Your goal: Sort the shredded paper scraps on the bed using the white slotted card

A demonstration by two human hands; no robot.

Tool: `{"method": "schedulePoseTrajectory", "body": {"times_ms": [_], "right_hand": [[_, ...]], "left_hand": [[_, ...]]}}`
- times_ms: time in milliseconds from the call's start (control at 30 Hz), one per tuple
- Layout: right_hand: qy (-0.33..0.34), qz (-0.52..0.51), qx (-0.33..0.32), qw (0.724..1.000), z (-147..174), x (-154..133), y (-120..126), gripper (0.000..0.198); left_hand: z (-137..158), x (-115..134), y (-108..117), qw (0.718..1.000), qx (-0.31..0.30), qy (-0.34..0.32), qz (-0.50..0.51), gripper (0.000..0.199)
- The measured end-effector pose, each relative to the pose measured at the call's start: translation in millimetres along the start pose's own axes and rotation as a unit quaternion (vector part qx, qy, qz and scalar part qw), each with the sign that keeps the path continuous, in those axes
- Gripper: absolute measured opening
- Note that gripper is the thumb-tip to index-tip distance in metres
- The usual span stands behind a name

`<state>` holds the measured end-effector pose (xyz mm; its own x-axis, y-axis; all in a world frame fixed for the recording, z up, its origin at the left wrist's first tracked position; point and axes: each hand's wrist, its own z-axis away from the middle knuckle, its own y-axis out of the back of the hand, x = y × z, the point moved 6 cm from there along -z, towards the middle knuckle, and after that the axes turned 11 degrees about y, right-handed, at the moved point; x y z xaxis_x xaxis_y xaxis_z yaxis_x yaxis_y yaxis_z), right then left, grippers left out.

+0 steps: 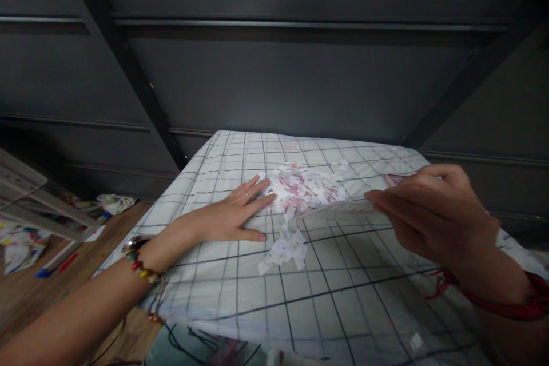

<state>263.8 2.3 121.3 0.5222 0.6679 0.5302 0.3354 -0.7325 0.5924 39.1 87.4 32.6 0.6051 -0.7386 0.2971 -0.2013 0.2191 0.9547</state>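
Note:
My left hand point(244, 211) lies with fingers spread on the checked cloth, its fingertips at the left edge of a heap of torn paper scraps point(300, 186), white with some pink. In my right hand point(433, 217), fingers and thumb pinch one end of a thin whitish sheet point(338, 210); its material I cannot make out. The sheet's far end reaches the front of the heap. A smaller cluster of paper scraps point(285, 251) lies nearer to me.
The white checked cloth point(240, 291) covers a table against dark grey panels point(274, 80). A pinkish flat object point(392, 179) is partly behind my right hand. One loose scrap point(416, 341) lies near the front. At left are a white frame point(47, 200) and litter on the wooden floor point(81, 274).

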Motion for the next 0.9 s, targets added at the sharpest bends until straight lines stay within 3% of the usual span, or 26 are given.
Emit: {"method": "schedulePoseTrajectory", "body": {"times_ms": [667,900], "right_hand": [[0.0,0.021,0.005,1.0,-4,-1,1,0.023],[-0.026,-0.031,-0.013,0.999,9,7,1,0.028]], "left_hand": [[0,1,0,1.0,-0.003,0.01,0.003,0.076],[0,1,1,1.0,0.006,0.007,0.006,0.075]]}}
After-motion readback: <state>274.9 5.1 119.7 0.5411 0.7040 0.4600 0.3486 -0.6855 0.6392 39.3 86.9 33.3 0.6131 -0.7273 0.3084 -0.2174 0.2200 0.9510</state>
